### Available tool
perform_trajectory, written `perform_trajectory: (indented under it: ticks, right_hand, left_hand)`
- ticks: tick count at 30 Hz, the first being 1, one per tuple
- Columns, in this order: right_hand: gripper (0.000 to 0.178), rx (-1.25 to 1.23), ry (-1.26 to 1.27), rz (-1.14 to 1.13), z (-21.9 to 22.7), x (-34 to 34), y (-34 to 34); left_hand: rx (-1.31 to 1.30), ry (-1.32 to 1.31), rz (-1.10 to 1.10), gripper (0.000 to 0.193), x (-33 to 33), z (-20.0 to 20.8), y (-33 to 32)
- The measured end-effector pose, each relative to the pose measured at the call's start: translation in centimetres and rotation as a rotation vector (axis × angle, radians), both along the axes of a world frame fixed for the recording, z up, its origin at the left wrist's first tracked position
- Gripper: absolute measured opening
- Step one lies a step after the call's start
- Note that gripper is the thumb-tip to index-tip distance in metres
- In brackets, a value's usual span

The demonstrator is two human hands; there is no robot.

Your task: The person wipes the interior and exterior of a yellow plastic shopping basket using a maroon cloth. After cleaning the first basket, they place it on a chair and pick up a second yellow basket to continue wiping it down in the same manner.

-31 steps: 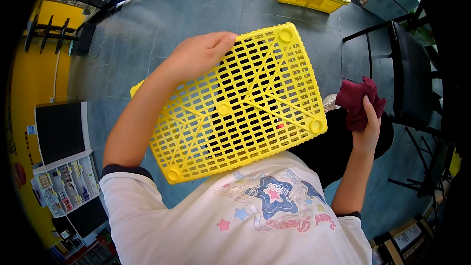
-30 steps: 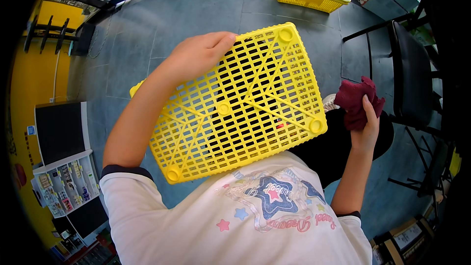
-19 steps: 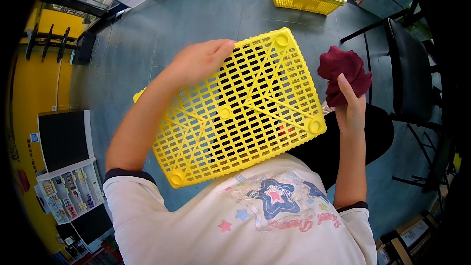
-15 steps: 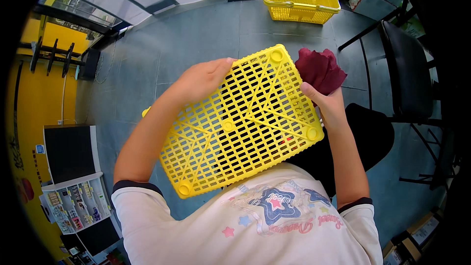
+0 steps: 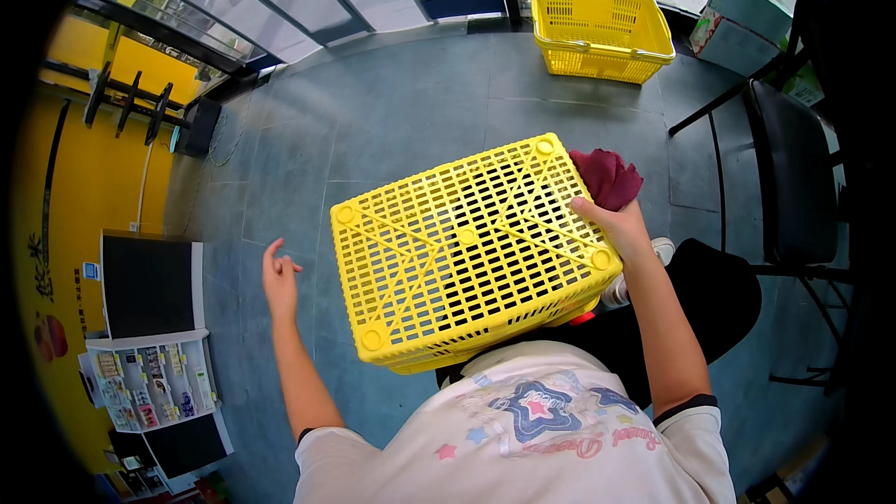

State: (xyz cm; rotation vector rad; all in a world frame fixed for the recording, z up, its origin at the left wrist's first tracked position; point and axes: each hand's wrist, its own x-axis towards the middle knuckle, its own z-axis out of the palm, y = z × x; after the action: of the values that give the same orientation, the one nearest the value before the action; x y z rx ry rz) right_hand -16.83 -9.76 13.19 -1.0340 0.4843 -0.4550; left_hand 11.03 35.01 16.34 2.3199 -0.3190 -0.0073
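A yellow plastic shopping basket [image 5: 467,236] is tipped over in front of my body, its slotted bottom turned up toward me. My right hand [image 5: 618,227] grips its right end, thumb pressed on the edge of the bottom. Bunched in that same hand, beyond the basket's edge, is a dark red cloth [image 5: 609,177]. The fingers behind the cloth are hidden. Away to the basket's left, my left hand [image 5: 280,282] hangs free, index finger stretched out and the others partly curled, with nothing in it.
Another yellow basket [image 5: 602,37] stands upright on the grey tiled floor [image 5: 392,93] near the glass doors. A black chair [image 5: 791,168] is at the right, with cardboard boxes [image 5: 742,23] behind it. A white display shelf [image 5: 154,383] lines the left wall.
My left hand has let go of the basket's far edge and swung out to the left. The basket has turned to lie more level, its near side now showing. The right hand keeps its hold.
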Motion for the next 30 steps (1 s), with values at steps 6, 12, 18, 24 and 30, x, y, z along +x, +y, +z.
perform_trajectory:
  ticks: [6,12,18,24,30]
  right_hand:
    - [0.055,0.094,-0.035,-0.045,-1.3,-0.3,0.2]
    - [0.032,0.455,-0.028,-0.255,-7.7,-3.6,-3.5]
    - [0.026,0.713,0.230,-0.213,-13.9,-9.9,-0.7]
    - [0.026,0.860,0.216,-0.084,-16.1,-11.5,2.2]
    - [0.028,0.818,0.182,-0.112,-15.5,-12.2,3.5]
  left_hand:
    - [0.638,0.365,-0.094,0.060,-16.6,-20.9,5.7]
    - [0.575,0.350,-0.018,0.060,-19.5,-24.6,1.6]
    - [0.237,0.085,0.033,0.061,-20.9,-21.5,2.7]
    - [0.166,-0.281,-0.136,0.058,-21.5,-13.5,-0.6]
    - [-0.584,0.206,-0.184,0.038,-19.0,-12.5,-1.2]
